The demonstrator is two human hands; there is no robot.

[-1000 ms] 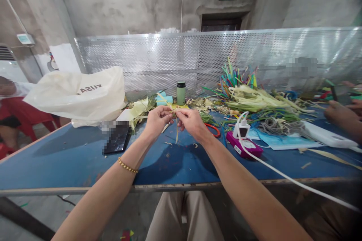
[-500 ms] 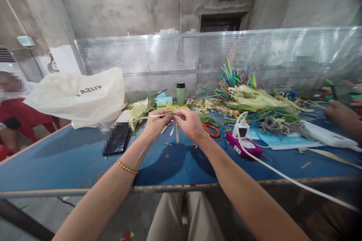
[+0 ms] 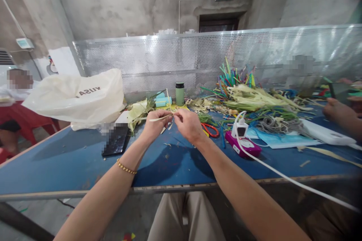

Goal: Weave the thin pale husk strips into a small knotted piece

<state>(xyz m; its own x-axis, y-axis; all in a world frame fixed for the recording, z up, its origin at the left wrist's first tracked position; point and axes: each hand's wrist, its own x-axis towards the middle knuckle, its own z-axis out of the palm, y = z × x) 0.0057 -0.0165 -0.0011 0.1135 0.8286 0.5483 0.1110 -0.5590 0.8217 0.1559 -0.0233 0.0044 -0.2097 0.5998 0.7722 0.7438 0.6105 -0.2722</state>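
Note:
Both my hands meet above the middle of the blue table (image 3: pixel 70 158). My left hand (image 3: pixel 156 123) is closed, pinching thin pale leaf strips (image 3: pixel 158 119) that stick out to the left. My right hand (image 3: pixel 188 123) is closed too, pinching the same strips from the right, fingertips touching the left hand's. A gold bead bracelet (image 3: pixel 126 167) sits on my left wrist. Small scraps of leaf lie on the table under the hands.
A black phone (image 3: pixel 115 140) lies left of my hands, a white plastic bag (image 3: pixel 76 96) behind it. Red scissors (image 3: pixel 210 130), a magenta power strip (image 3: pixel 244 144) with a white cable, a green bottle (image 3: pixel 179 94) and a heap of leaves (image 3: pixel 254 99) lie right. Another person's hand (image 3: pixel 338 115) works at far right.
The long strip that hung down between my hands is drawn up; the strip end now points left. Both hands stay pinched together, shifted slightly upward.

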